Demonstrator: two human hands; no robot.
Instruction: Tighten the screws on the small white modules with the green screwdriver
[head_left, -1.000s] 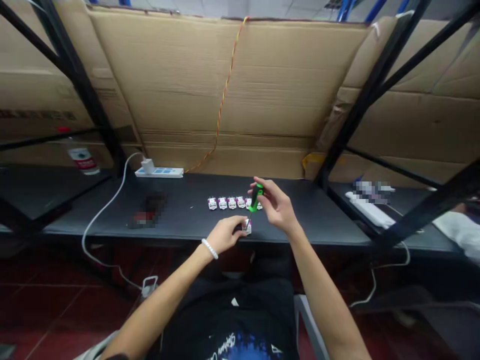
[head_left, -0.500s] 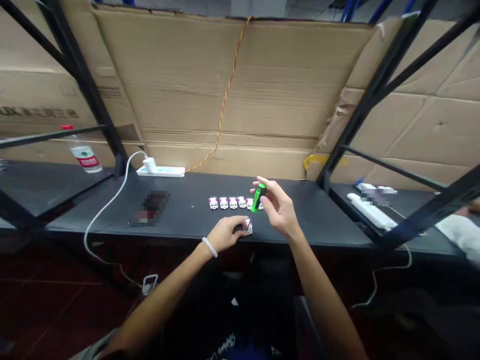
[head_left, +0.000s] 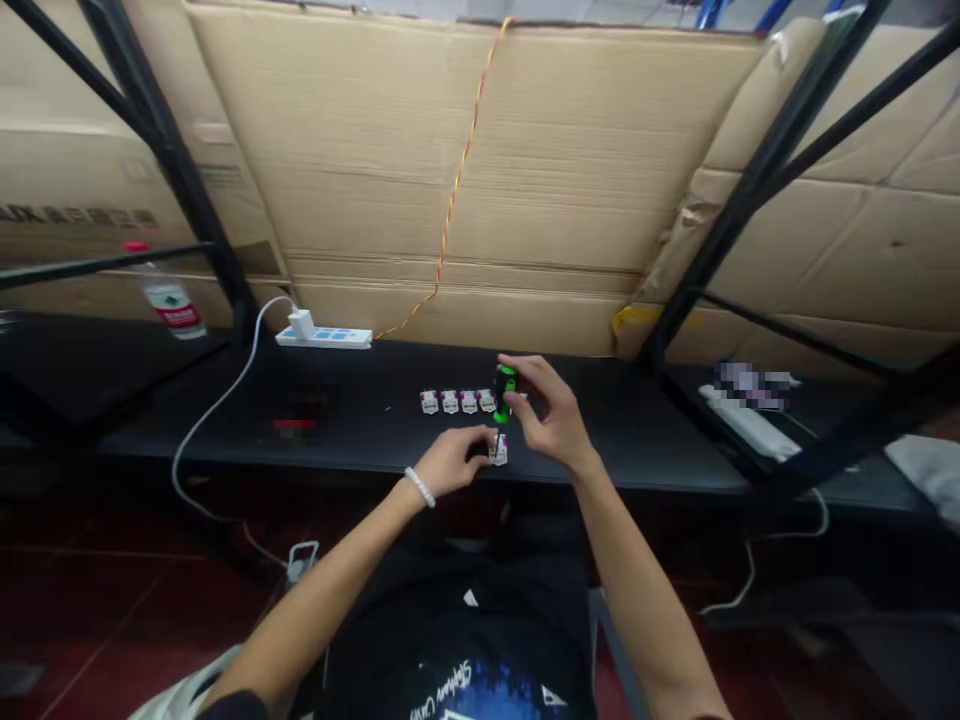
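Observation:
My right hand [head_left: 549, 412] grips a green-and-black screwdriver [head_left: 505, 392] by its handle, held nearly upright with the tip down on a small white part [head_left: 498, 451]. My left hand [head_left: 452, 462], with a white bead bracelet at the wrist, pinches that white part against the black table [head_left: 360, 440] near its front edge. Behind the hands a row of several similar small white parts [head_left: 457, 402] lies on the table.
A white power strip [head_left: 324, 338] with a plugged-in charger and white cable lies at the back left. A water bottle [head_left: 166, 302] stands on the left shelf. Another white strip [head_left: 742, 420] lies at right. Cardboard lines the back; black frame bars cross both sides.
The screwdriver handle has tipped more upright and shifted slightly left over the white part. My left hand has kept its hold on the part.

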